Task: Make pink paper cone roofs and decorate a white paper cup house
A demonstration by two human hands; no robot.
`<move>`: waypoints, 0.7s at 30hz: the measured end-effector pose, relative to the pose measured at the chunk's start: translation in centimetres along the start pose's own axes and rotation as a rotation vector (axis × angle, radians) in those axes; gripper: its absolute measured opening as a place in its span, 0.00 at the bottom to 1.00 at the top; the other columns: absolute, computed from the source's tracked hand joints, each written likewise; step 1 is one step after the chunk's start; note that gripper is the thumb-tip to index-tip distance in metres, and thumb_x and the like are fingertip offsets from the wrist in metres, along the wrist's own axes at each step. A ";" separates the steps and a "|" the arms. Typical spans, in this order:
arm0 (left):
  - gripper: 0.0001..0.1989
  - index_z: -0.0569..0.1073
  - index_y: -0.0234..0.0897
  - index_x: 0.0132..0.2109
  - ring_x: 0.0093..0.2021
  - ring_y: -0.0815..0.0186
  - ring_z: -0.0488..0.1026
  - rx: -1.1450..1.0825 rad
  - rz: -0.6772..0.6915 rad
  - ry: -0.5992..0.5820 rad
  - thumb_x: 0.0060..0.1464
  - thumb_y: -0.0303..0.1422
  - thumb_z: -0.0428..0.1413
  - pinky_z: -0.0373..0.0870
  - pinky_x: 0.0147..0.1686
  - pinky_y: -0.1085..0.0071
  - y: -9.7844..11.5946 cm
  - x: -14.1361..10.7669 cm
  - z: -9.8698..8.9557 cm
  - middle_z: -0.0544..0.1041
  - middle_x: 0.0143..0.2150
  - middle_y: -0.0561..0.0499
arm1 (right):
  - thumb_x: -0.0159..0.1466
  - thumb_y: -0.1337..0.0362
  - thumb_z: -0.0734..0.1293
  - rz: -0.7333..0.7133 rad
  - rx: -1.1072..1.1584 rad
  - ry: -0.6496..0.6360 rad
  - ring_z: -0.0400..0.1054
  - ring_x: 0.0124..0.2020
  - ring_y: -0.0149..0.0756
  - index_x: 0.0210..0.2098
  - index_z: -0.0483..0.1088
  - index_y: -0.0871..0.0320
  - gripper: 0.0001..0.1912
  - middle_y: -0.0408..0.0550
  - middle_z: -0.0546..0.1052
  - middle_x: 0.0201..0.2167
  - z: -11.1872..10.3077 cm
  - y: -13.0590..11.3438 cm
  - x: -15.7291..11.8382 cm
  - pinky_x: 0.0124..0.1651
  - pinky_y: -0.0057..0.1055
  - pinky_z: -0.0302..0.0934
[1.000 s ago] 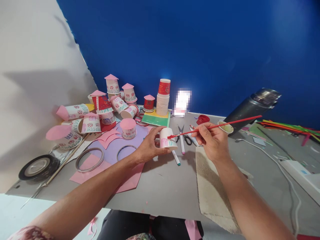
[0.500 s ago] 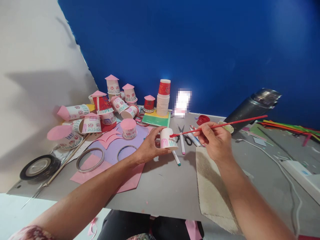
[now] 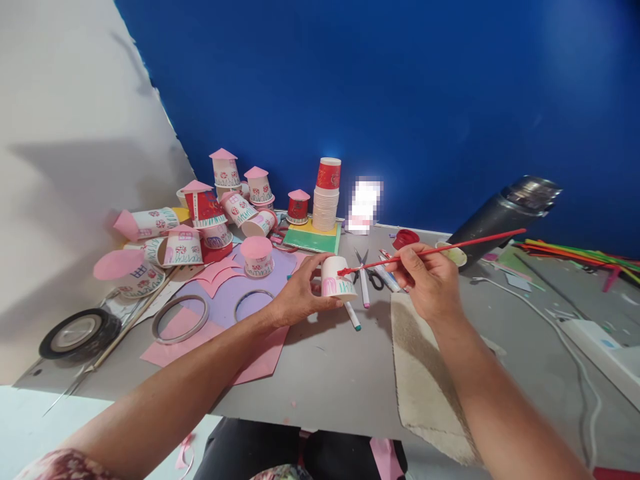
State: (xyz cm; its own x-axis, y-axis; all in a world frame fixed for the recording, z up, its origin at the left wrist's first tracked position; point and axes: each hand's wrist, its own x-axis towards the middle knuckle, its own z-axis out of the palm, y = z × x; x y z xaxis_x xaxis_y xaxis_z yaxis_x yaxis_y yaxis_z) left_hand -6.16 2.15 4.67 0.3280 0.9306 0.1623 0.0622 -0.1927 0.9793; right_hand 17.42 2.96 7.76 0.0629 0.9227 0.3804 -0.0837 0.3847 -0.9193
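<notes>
A white paper cup [image 3: 332, 273] with a pink door and green grass drawn on it is in my left hand [image 3: 305, 287], wide rim downward and slightly tilted. Fingers and thumb wrap its left side. In my right hand [image 3: 425, 277] a long, thin red stick [image 3: 480, 241] is pinched between thumb and fingers. Its thicker red tip touches the side of the cup. Below the cup lies a green-ended marker [image 3: 353, 318]. Black-handled scissors [image 3: 374, 280] and a pink-ended marker [image 3: 365, 291] lie between the hands.
Decorated cups with pink paper roofs [image 3: 189, 247] crowd the left, near tape rolls [image 3: 80, 333] and pink paper [image 3: 265, 357]. Stacked cups [image 3: 326, 207] stand at the back. A dark flask [image 3: 493, 223], cloth [image 3: 417, 393], white cable [image 3: 555, 320] and coloured strips [image 3: 580, 260] occupy the right.
My right hand and the red stick have shifted slightly left, and the tip has slid a little along the cup. My left hand holds the cup nearly still.
</notes>
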 end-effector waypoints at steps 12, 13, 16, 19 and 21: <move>0.40 0.65 0.44 0.61 0.57 0.52 0.70 -0.008 -0.006 -0.030 0.41 0.32 0.70 0.73 0.52 0.59 0.0 0.0 0.1 0.64 0.64 0.42 | 0.62 0.54 0.72 0.014 0.022 -0.018 0.60 0.16 0.26 0.30 0.73 0.57 0.13 0.44 0.78 0.23 -0.1 0.2 0.1 0.19 0.26 0.49; 0.40 0.64 0.44 0.61 0.57 0.52 0.70 -0.018 -0.009 -0.033 0.41 0.32 0.70 0.73 0.52 0.58 0.0 0.0 0.1 0.64 0.64 0.42 | 0.62 0.54 0.72 0.016 0.030 -0.015 0.60 0.16 0.25 0.30 0.73 0.57 0.13 0.44 0.78 0.23 -0.2 0.2 0.2 0.18 0.26 0.49; 0.41 0.63 0.43 0.61 0.58 0.52 0.70 -0.066 -0.018 -0.049 0.41 0.31 0.70 0.72 0.54 0.57 0.1 0.0 0.2 0.65 0.63 0.42 | 0.62 0.55 0.73 0.019 0.044 -0.009 0.60 0.16 0.25 0.30 0.73 0.58 0.13 0.45 0.78 0.23 -0.2 0.1 0.3 0.18 0.26 0.48; 0.41 0.63 0.41 0.61 0.58 0.53 0.71 -0.107 -0.033 -0.052 0.40 0.31 0.70 0.70 0.55 0.56 0.2 0.0 0.3 0.66 0.63 0.41 | 0.61 0.54 0.73 0.027 0.051 -0.002 0.61 0.16 0.25 0.30 0.73 0.58 0.13 0.45 0.78 0.23 -0.2 0.1 0.3 0.18 0.25 0.48; 0.41 0.63 0.40 0.61 0.58 0.53 0.71 -0.115 -0.030 -0.052 0.40 0.30 0.70 0.70 0.56 0.56 0.2 0.0 0.3 0.66 0.63 0.40 | 0.60 0.53 0.74 0.036 0.071 0.004 0.60 0.16 0.25 0.29 0.74 0.58 0.14 0.45 0.78 0.23 -0.2 0.2 0.4 0.18 0.25 0.48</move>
State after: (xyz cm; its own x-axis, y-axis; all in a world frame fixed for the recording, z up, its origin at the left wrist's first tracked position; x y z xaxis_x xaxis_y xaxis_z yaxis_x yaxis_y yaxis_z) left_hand -5.87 2.06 4.86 0.3764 0.9173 0.1296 -0.0352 -0.1257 0.9914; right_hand 17.62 3.34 7.74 0.0627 0.9358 0.3469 -0.1561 0.3525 -0.9227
